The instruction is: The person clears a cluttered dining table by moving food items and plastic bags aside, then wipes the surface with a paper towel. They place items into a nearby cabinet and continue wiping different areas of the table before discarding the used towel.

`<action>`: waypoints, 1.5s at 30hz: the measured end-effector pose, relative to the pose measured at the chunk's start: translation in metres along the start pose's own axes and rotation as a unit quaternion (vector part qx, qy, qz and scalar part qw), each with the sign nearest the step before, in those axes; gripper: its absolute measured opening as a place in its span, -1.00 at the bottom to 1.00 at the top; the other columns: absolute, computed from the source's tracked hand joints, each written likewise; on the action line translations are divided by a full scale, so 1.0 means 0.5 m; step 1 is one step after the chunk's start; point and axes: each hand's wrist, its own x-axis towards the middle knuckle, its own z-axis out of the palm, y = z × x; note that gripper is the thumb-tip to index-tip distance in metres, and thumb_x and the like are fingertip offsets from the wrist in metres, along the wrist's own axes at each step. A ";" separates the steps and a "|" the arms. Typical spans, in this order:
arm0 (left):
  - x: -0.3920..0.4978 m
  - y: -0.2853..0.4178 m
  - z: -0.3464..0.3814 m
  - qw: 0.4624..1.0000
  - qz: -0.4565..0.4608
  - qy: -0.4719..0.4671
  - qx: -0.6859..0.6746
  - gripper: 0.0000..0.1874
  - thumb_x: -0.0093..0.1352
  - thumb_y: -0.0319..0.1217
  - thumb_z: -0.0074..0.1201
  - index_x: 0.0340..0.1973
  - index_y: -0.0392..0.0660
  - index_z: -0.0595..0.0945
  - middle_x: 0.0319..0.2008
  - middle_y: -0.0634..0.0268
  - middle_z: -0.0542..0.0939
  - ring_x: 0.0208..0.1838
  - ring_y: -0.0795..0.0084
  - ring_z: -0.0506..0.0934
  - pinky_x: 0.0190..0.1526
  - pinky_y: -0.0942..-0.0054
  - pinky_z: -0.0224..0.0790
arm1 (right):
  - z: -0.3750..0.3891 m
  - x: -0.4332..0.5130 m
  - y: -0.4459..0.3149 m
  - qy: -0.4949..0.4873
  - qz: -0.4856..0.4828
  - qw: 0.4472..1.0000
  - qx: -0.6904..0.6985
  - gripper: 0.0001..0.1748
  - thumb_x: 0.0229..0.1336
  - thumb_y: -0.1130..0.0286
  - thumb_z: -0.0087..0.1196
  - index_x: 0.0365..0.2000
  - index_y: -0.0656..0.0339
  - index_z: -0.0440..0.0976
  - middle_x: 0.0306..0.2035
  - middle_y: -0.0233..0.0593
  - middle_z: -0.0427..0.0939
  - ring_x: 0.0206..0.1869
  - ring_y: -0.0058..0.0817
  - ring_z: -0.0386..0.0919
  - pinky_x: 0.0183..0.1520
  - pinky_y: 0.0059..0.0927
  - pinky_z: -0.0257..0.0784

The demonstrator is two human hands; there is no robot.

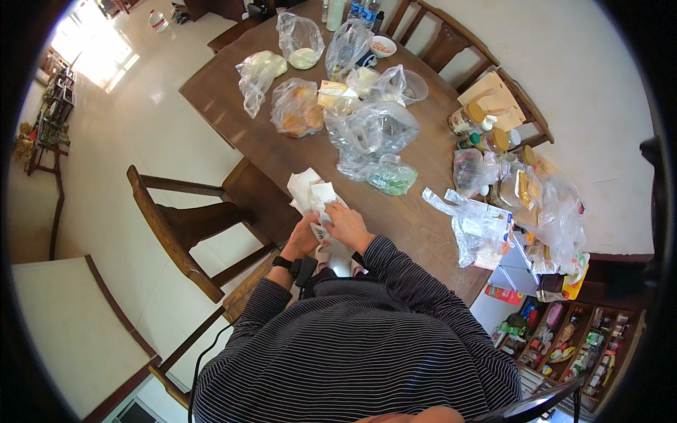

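Both hands meet at the near edge of the wooden table point(423, 227), on a thin white plastic bag point(329, 242) with printing. My left hand point(302, 237) grips the bag's side, with its fingertips at the bag's mouth. My right hand point(346, 224) lies against the other side, its fingers bent over some white paper or tissue point(321, 191) that sticks up from the bag. What the fingers cover inside cannot be seen. Beyond the hands lie a clear bag with green vegetables point(394, 177), a heap of clear plastic bags point(370, 129) and a bag with orange-brown food point(299, 108).
Bags of pale food point(264, 66), a white bowl point(383, 46) and bottles point(336, 15) stand at the table's far end. Jars point(466, 117) and crumpled bags point(478, 227) crowd the right side. A wooden chair point(195, 222) is at the left, an open drawer point(568, 343) at the lower right.
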 end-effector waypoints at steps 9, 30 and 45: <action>0.050 -0.014 0.036 0.996 0.023 0.027 0.077 -0.61 0.39 -0.38 -0.10 0.12 -0.12 0.34 0.02 0.25 0.47 0.01 0.26 0.49 0.01 0.18 0.38 | -0.005 0.046 0.051 0.185 0.129 0.898 0.377 -0.62 0.15 0.27 -0.07 -0.05 0.24 0.34 -0.14 -0.07 0.42 -0.12 -0.19 0.41 -0.04 -0.27 0.29; 0.028 -0.004 0.009 0.991 0.094 0.073 0.062 -0.54 0.27 -0.55 0.05 0.08 -0.19 0.34 -0.11 0.17 0.54 -0.14 0.26 0.57 -0.11 0.23 0.51 | -0.266 0.289 0.268 0.154 0.036 0.927 -0.341 -0.50 -0.02 0.19 0.10 0.00 0.03 0.40 0.24 0.03 0.14 0.25 0.02 0.16 0.20 0.19 0.06; 0.006 0.001 -0.002 0.987 0.119 0.090 0.053 -0.55 0.26 -0.53 0.07 0.07 -0.17 0.38 -0.12 0.21 0.54 -0.12 0.30 0.56 -0.12 0.28 0.50 | -0.448 0.028 0.559 0.270 0.228 0.934 0.058 -0.63 0.04 0.20 -0.13 -0.53 0.29 0.55 -0.55 0.03 0.55 -0.39 -0.05 0.54 -0.29 -0.18 0.37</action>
